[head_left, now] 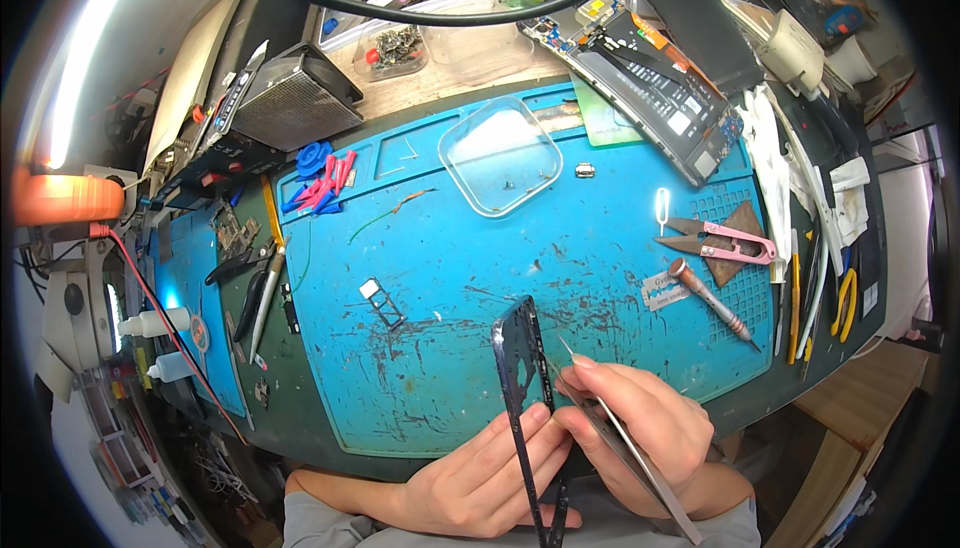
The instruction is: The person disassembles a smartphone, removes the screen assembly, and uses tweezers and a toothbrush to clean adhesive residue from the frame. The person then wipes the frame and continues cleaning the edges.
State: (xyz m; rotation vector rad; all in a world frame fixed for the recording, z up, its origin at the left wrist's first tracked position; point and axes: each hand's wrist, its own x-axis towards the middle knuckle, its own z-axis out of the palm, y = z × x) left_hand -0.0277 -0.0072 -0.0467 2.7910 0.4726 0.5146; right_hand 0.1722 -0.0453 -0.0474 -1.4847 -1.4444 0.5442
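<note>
Low in the middle, a slim black phone frame stands tilted on edge, and my left hand grips it with the fingers closed around its lower part. My right hand pinches metal tweezers, whose tips point up beside the frame's right rail. Right fingertips nearly meet the left fingers at the frame. What the tweezer tips touch, if anything, is too small to tell. On the blue mat beyond my left hand lies a small card tray.
A clear plastic box sits on the mat's far part, with an opened phone behind it to the right. Pink snips, a razor blade and a screwdriver lie right. A black cable arcs overhead.
</note>
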